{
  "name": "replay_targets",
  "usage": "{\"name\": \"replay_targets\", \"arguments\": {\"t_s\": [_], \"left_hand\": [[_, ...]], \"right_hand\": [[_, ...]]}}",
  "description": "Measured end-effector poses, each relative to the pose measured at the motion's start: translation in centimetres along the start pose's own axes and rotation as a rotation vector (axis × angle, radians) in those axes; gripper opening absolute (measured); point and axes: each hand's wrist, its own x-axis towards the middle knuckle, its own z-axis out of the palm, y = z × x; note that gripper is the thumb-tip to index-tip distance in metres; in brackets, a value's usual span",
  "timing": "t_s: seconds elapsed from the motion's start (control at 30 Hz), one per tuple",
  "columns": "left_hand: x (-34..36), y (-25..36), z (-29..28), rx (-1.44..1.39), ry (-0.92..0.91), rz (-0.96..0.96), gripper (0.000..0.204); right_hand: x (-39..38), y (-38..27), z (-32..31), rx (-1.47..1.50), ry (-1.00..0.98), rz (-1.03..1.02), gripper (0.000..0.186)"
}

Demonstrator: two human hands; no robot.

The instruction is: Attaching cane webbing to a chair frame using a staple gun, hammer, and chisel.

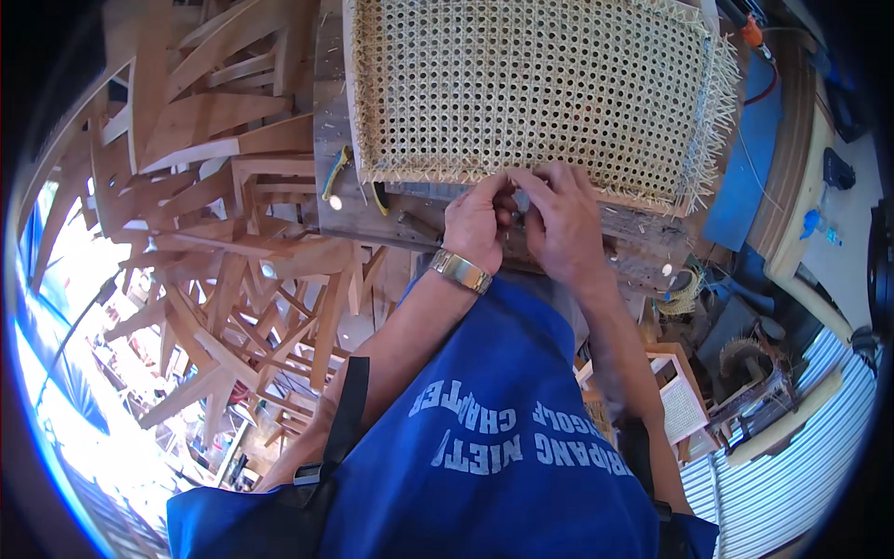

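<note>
A woven cane panel point(531, 84) on a wooden frame lies on a worn workbench point(335, 186) in front of me. Both hands work at its near edge, close together. My left hand point(477, 224), with a metal watch on the wrist, pinches something small at the panel's frayed edge. My right hand point(562, 222) curls beside it, fingers bent onto the same spot. What the fingers grip is hidden between them. Loose cane ends stick out along the panel's right side point(722, 102).
A pile of bare wooden chair frames point(223, 279) fills the left side. A yellow-and-blue handled tool point(333, 172) lies at the panel's left corner. A blue mat point(750, 158), a curved wooden piece and clutter sit to the right. My blue apron covers the foreground.
</note>
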Motion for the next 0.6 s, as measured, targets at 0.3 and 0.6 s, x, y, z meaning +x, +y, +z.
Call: {"name": "replay_targets", "arguments": {"t_s": [0.3,0.6], "left_hand": [[-0.2,-0.4,0.1,0.086,0.028,0.095,0.018],[1.3,-0.6,-1.6,0.112,-0.08,0.151,0.027]], "right_hand": [[1.2,1.0,0.9,-0.012,-0.108,-0.01,0.048],[1.7,0.2,0.4,-0.076,-0.173,0.047,0.036]]}}
